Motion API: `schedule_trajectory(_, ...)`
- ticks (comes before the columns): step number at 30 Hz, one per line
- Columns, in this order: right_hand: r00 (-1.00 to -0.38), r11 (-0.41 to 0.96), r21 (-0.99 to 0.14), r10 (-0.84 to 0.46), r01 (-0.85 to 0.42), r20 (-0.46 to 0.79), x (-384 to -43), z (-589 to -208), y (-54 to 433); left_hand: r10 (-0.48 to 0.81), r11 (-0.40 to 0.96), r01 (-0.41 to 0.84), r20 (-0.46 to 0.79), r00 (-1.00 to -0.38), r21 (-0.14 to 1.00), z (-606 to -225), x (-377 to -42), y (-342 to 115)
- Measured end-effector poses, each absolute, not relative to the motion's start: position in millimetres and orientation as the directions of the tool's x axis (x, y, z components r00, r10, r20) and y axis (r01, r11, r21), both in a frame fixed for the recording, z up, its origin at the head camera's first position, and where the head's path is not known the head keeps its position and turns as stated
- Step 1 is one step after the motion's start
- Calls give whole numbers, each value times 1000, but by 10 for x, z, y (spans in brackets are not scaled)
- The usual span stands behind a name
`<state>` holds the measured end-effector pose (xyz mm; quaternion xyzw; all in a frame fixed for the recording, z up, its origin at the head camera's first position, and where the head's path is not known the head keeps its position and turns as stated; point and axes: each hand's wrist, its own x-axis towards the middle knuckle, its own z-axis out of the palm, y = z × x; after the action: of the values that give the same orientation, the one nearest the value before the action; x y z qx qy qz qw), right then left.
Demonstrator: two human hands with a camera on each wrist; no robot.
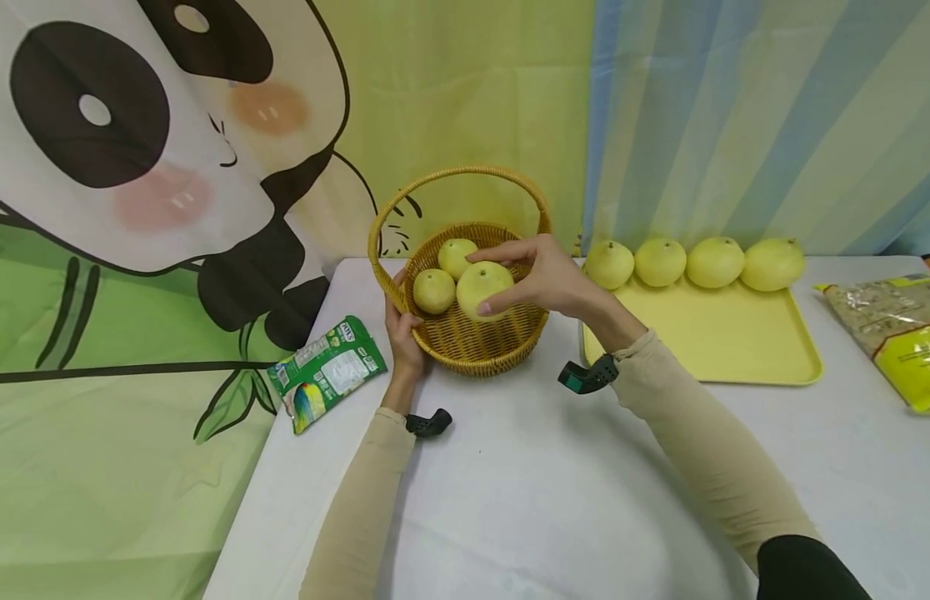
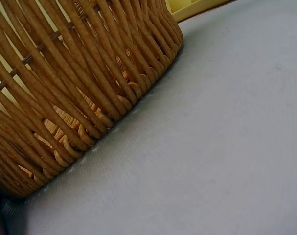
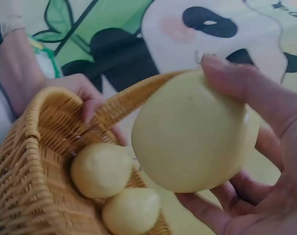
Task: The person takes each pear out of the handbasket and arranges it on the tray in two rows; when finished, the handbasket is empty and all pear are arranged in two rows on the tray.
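A cloth backdrop printed with a panda (image 1: pixel 465 100) hangs behind the wicker basket (image 1: pixel 476 365) and spreads to its left, while a striped curtain (image 1: pixel 735 125) hangs behind and to the basket's right. Beneath the basket is a counter (image 1: pixel 510 475) covered in white. A shallow yellow tray (image 1: pixel 735 342) lies to the right of the basket, apart from it. The basket has a tall arched handle over its open top. Farther to the basket's right, past the tray, is a plastic bag (image 1: pixel 915 333) with a bright yellow end, partly out of view. A green packet (image 1: pixel 330 371) lies near the basket on the left. The left hand (image 1: pixel 403 342) grips the basket's left side, beside the foot of the handle. The right hand (image 1: pixel 543 271) reaches over the basket from the right and holds a pale yellow fruit (image 1: pixel 482 290) between thumb and fingers, above the basket's opening. Two similar fruits (image 1: pixel 435 292) rest inside the basket, to the left of the held one, and four more (image 1: pixel 714 262) stand in a row to the basket's right, along the tray's far edge. Smallest are two black wrist devices (image 1: pixel 429 423), one on each arm, nearer the wearer than the basket.
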<state>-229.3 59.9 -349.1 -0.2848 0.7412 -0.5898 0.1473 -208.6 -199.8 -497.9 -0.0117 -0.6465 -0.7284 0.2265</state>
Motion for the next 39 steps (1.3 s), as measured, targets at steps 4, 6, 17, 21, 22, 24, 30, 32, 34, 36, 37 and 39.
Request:
schedule_trajectory(4, -784, 134, -945, -599, -299, 163, -2210, -3431, 828, -312, -64, 354, 318, -895, 933, -4988, -2098, -1999)
schedule_trajectory(6, -792, 150, -941, -588, -303, 161, -2174, -3422, 958, -310, -58, 360, 326, -893, 931, -4990, -2100, -1999)
schedule_trajectory(17, -910, 266, -938, -402, -223, 102, -2163, -3715, 1651, -314, -2, 329, 312, -897, 944, -4987, -2084, -1999)
schedule_trajectory(21, -942, 299, -935, -324, -192, 90, -2194, -3885, 1835, -314, 6, 323, 308, -898, 946, -4969, -2079, -1992)
schedule_trajectory(22, -948, 306, -933, -306, -189, 91, -2202, -3923, 1871, -314, 4, 324, 308, -898, 946, -4966, -2079, -1990)
schedule_trajectory(24, -958, 331, -926, -272, -179, 88, -2216, -3997, 1929, -320, -5, 330, 311, -895, 944, -4964, -2078, -1987)
schedule_trajectory(30, -984, 426, -897, -168, -119, 50, -2247, -4215, 2031, -330, -67, 343, 303, -894, 937, -4975, -2093, -1992)
schedule_trajectory(32, -988, 434, -895, -145, -105, 46, -2247, -4278, 2041, -331, -75, 342, 300, -895, 937, -4980, -2097, -1991)
schedule_trajectory(34, -991, 431, -897, -123, -99, 50, -2248, -4333, 2042, -331, -74, 341, 299, -895, 937, -4985, -2099, -1990)
schedule_trajectory(36, -993, 422, -901, -106, -98, 58, -2248, -4377, 2035, -331, -73, 341, 300, -895, 937, -4985, -2098, -1988)
schedule_trajectory(37, -993, 418, -903, -99, -97, 61, -2247, -4397, 2034, -331, -72, 341, 300, -895, 937, -4985, -2097, -1986)
schedule_trajectory(39, -994, 420, -903, -87, -94, 64, -2251, -4437, 2033, -329, -71, 340, 300, -895, 938, -4981, -2094, -1983)
